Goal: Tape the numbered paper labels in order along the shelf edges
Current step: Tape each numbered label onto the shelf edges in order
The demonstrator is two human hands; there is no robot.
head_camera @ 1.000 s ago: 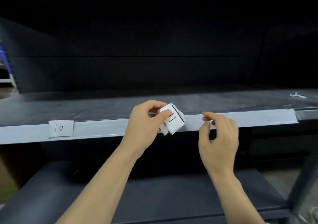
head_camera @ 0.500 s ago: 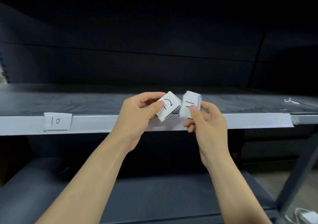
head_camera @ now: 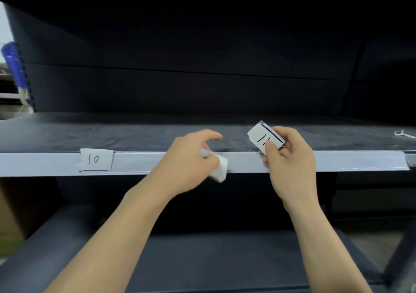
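Showing both forearms rising over the dark lower shelf [head_camera: 225, 261] toward the pale edge [head_camera: 360, 161] of the shelf above.

The left hand [head_camera: 189, 164], blurred, lies in front of the edge near its middle. Its thumb and lower fingers are curled round a small white stack [head_camera: 219, 169] of papers, whose faces cannot be read; the forefinger arches free above.

The right hand [head_camera: 290, 160], to the right and apart from the left, pinches label 11 [head_camera: 264, 136] between thumb and curled fingers. The label is tilted with its written face toward the camera, held just above the edge.

Label 10 [head_camera: 96, 159] sits flat on the edge, well to the left of both hands.

Beyond the edge, the dark deck [head_camera: 112, 135] bears a small white object [head_camera: 403, 133] at its far right. A blue object [head_camera: 13, 63] stands outside the unit at far left.

Half a second ago the hands were close together above the edge, their two papers side by side. They are now apart: the left has dropped to edge level and its top paper's numeral no longer shows. Label 11 stays in the right hand, and label 10 keeps its place.
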